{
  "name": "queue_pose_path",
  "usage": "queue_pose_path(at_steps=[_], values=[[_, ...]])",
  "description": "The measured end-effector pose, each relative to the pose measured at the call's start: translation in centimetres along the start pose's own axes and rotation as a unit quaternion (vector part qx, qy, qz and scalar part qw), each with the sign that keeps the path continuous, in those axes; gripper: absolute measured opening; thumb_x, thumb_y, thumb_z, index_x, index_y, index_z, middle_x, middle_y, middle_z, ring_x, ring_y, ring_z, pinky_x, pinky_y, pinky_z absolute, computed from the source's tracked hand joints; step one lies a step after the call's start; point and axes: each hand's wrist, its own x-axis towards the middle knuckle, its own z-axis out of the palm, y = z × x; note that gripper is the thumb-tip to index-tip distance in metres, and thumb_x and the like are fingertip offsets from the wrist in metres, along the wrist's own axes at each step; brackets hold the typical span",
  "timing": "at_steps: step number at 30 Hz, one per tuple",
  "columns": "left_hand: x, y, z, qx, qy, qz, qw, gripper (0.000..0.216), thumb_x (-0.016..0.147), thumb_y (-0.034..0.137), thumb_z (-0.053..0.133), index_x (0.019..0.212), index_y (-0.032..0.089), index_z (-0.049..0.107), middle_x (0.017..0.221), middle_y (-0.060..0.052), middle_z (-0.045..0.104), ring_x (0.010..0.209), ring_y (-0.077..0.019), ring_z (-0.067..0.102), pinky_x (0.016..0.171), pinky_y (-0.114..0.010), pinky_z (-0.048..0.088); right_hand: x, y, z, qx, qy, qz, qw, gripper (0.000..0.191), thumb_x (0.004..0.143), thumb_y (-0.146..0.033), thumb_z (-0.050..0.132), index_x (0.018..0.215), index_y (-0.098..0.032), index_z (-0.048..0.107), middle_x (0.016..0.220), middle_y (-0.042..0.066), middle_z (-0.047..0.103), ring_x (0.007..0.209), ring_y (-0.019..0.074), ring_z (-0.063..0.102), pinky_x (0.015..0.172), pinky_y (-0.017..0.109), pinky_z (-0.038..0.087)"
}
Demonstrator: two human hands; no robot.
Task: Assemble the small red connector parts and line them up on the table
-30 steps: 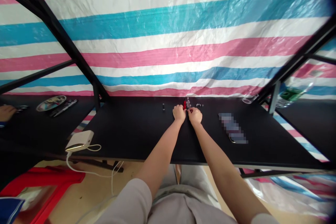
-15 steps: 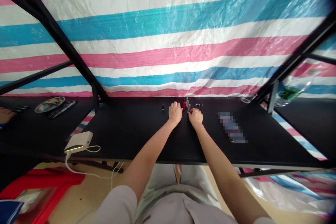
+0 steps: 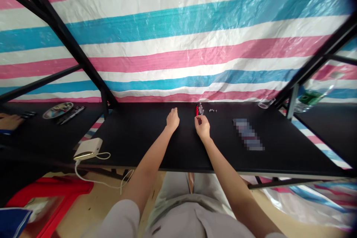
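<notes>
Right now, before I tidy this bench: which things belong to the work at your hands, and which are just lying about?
At the work: right hand, left hand, red piece, clear pieces, tiny metal bits.

Lying about: white charger, blurred object, metal dish, pens.

The woven plastic tarpaulin (image 3: 178, 33) behind the bench is crinkled and glossy, while the black tabletop (image 3: 145, 145) looks smooth and matt. The frame bars (image 3: 60, 31) are matt black, probably painted metal. The small red part (image 3: 197, 110) on the tabletop shines like glossy plastic, though it is too small to be sure. The white power bank (image 3: 87, 148) is smooth plastic with a shiny metallic strip along one edge, and its white cable (image 3: 96, 182) has a soft sheen. The dish (image 3: 58, 110) on the next table is polished metal, the stool (image 3: 47, 193) below is bright red plastic, and the shorts (image 3: 178, 193) are matt cloth.
</notes>
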Motion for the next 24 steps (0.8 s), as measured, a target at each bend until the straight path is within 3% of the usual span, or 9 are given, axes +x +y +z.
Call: queue_pose_path(at_steps=[2, 6, 9, 12, 15, 19, 24], values=[[0.0, -0.2, 0.3, -0.045, 0.013, -0.016, 0.999, 0.038, 0.085, 0.011, 0.031, 0.119, 0.013, 0.048, 0.112, -0.014, 0.056, 0.099, -0.0206, 0.056, 0.084, -0.030, 0.043, -0.5, 0.2, 0.0, 0.002, -0.003, -0.003, 1.000, 0.017, 0.082, -0.028, 0.043, 0.082, -0.018, 0.057, 0.070, 0.002, 0.053, 0.065, 0.0135, 0.049, 0.064, 0.027, 0.042], [-0.4, 0.1, 1.2, -0.214, 0.026, -0.076, 0.974, 0.027, 0.088, 0.025, 0.035, 0.099, 0.016, 0.059, 0.090, -0.009, 0.065, 0.082, -0.0160, 0.062, 0.076, -0.027, 0.045, -0.9, 0.2, -0.1, -0.006, -0.016, -0.013, 1.000, 0.019, 0.083, -0.029, 0.042, 0.085, -0.018, 0.057, 0.072, 0.003, 0.055, 0.067, 0.0142, 0.049, 0.066, 0.028, 0.042], [-1.8, 0.9, 2.1, -0.394, 0.019, -0.117, 0.911, 0.030, 0.087, 0.033, 0.038, 0.096, 0.013, 0.059, 0.081, -0.008, 0.067, 0.061, -0.0124, 0.062, 0.063, -0.024, 0.046, -0.9, -0.1, -0.3, -0.018, -0.044, -0.016, 0.999, 0.023, 0.085, -0.032, 0.040, 0.090, -0.017, 0.058, 0.076, 0.005, 0.056, 0.073, 0.0158, 0.052, 0.072, 0.030, 0.043], [-3.7, 1.5, 2.7, -0.514, 0.033, -0.100, 0.851, 0.035, 0.084, 0.039, 0.041, 0.101, 0.012, 0.057, 0.085, -0.010, 0.067, 0.062, -0.0124, 0.063, 0.060, -0.023, 0.046, -0.8, -0.5, -0.4, -0.027, -0.080, -0.014, 0.996, 0.028, 0.086, -0.035, 0.039, 0.097, -0.017, 0.057, 0.082, 0.007, 0.058, 0.079, 0.0174, 0.053, 0.075, 0.032, 0.043], [-5.0, 1.7, 2.6, -0.552, 0.010, -0.080, 0.830, 0.037, 0.080, 0.043, 0.048, 0.098, 0.012, 0.057, 0.084, -0.011, 0.067, 0.057, -0.0118, 0.062, 0.057, -0.023, 0.046, -0.8, -0.6, -0.5, -0.034, -0.115, -0.021, 0.993, 0.031, 0.088, -0.037, 0.036, 0.097, -0.016, 0.057, 0.087, 0.008, 0.059, 0.082, 0.0181, 0.054, 0.076, 0.032, 0.042], [-5.5, 1.8, 2.2, -0.573, -0.015, -0.073, 0.816, 0.035, 0.077, 0.044, 0.052, 0.090, 0.011, 0.055, 0.082, -0.011, 0.068, 0.053, -0.0118, 0.061, 0.055, -0.023, 0.046, -0.9, -0.8, -0.6, -0.042, -0.152, -0.022, 0.987, 0.035, 0.090, -0.038, 0.030, 0.082, -0.017, 0.057, 0.080, 0.007, 0.058, 0.075, 0.0160, 0.054, 0.071, 0.027, 0.041], [-5.4, 2.1, 1.8, -0.579, -0.017, -0.082, 0.811, 0.035, 0.077, 0.044, 0.052, 0.087, 0.011, 0.055, 0.078, -0.011, 0.067, 0.051, -0.0112, 0.060, 0.053, -0.023, 0.046, -1.1, -0.8, -0.7, -0.036, -0.154, -0.015, 0.987, 0.036, 0.090, -0.039, 0.028, 0.073, -0.019, 0.052, 0.072, 0.004, 0.055, 0.068, 0.0138, 0.052, 0.064, 0.024, 0.039]])
